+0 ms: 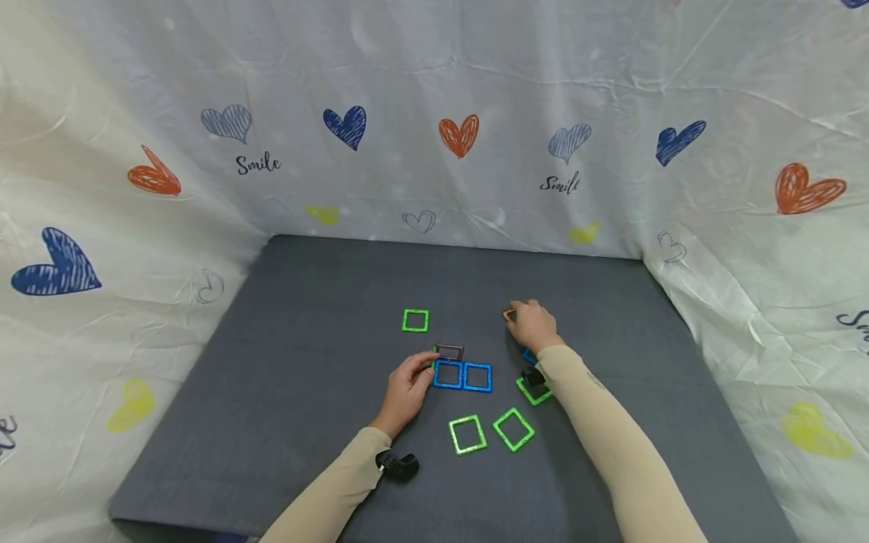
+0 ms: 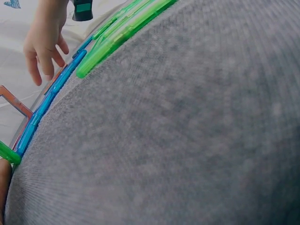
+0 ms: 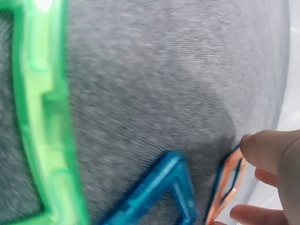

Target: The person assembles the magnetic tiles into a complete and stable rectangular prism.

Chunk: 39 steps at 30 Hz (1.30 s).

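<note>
My left hand (image 1: 403,394) is at the left end of two joined blue square frames (image 1: 477,378), thumb and forefinger pinching a green frame's edge (image 2: 8,153) at the corner. A reddish-brown frame (image 1: 449,352) stands upright along the back of the blue pair; the left fingertips overlap its left end. Farther right, my right hand (image 1: 533,326) reaches over an orange square frame (image 3: 227,183), its fingers spread and the thumb tip right at the frame's edge. A blue frame (image 3: 161,190) lies close to that hand, partly hidden by the right forearm in the head view.
One green frame (image 1: 416,320) lies farther back on the grey table (image 1: 326,302). Two more, a left one (image 1: 468,435) and a tilted one (image 1: 514,430), lie in front. Another green frame (image 1: 526,393) is partly under the right wrist. A white heart-print curtain (image 1: 407,181) encloses the table.
</note>
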Each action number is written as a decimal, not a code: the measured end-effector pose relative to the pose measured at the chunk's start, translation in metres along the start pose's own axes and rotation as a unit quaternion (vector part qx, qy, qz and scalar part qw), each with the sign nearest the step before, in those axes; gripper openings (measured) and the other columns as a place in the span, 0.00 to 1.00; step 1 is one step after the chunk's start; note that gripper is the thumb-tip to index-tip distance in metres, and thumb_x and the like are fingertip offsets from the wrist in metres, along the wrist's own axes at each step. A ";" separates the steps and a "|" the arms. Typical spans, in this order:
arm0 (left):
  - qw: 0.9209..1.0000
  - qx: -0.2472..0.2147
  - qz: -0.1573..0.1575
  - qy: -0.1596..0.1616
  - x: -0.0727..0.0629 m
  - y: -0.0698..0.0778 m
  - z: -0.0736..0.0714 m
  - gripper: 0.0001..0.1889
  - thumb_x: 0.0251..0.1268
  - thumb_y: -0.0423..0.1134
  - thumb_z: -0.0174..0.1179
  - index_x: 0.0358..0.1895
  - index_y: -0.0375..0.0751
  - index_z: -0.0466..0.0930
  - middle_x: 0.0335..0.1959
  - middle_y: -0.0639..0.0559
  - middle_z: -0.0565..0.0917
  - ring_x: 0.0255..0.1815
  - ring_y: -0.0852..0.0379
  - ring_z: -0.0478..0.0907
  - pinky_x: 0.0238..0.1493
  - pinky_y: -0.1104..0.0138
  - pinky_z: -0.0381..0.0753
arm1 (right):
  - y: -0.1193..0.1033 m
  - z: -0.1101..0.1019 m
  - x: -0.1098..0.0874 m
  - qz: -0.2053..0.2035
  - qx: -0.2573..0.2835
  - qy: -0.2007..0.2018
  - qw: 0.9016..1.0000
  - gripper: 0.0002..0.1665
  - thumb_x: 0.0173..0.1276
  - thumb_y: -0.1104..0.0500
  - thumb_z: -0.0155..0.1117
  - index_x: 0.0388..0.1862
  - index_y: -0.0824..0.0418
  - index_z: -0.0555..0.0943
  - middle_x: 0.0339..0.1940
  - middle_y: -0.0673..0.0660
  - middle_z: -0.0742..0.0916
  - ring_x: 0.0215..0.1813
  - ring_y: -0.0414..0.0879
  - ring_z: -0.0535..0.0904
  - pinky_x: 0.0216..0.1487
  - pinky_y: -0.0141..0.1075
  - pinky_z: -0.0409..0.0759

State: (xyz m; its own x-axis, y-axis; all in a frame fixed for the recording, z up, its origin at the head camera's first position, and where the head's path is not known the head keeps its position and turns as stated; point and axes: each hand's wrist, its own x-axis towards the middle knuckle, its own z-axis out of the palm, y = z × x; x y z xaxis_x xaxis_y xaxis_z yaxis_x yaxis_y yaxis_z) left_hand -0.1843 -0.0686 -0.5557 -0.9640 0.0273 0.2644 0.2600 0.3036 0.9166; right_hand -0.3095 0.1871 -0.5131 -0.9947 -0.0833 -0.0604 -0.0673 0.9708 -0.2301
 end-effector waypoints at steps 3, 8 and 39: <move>1.000 -0.011 0.007 0.001 -0.002 0.010 -0.004 0.15 0.72 0.23 0.55 0.57 0.29 0.82 0.55 0.36 0.84 0.57 0.38 0.83 0.57 0.57 0.84 | 0.001 0.005 0.002 0.004 -0.018 -0.007 1.000 0.27 0.74 0.56 0.62 0.70 0.59 0.77 0.61 0.70 0.82 0.54 0.67 0.82 0.51 0.60 0.83; 1.000 -0.009 0.011 0.006 -0.003 0.013 -0.004 0.15 0.71 0.23 0.55 0.57 0.29 0.82 0.54 0.36 0.85 0.56 0.39 0.84 0.56 0.59 0.85 | 0.002 0.010 0.003 0.004 -0.037 -0.002 0.999 0.26 0.75 0.56 0.62 0.70 0.58 0.78 0.61 0.70 0.83 0.56 0.68 0.81 0.55 0.61 0.81; 1.000 -0.005 0.014 0.003 -0.004 0.012 -0.004 0.14 0.72 0.25 0.55 0.57 0.29 0.82 0.54 0.35 0.85 0.56 0.39 0.84 0.55 0.62 0.84 | 0.003 0.010 0.000 -0.019 -0.026 0.006 0.999 0.20 0.77 0.58 0.58 0.63 0.59 0.82 0.55 0.68 0.87 0.53 0.67 0.84 0.53 0.61 0.82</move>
State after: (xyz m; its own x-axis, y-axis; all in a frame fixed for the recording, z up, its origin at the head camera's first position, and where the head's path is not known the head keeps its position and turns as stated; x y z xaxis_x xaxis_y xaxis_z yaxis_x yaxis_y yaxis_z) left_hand -0.1773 -0.0691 -0.5440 -0.9558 0.0298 0.2924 0.2880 0.2934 0.9116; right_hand -0.3095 0.1880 -0.5233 -0.9922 -0.1179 -0.0411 -0.1087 0.9774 -0.1811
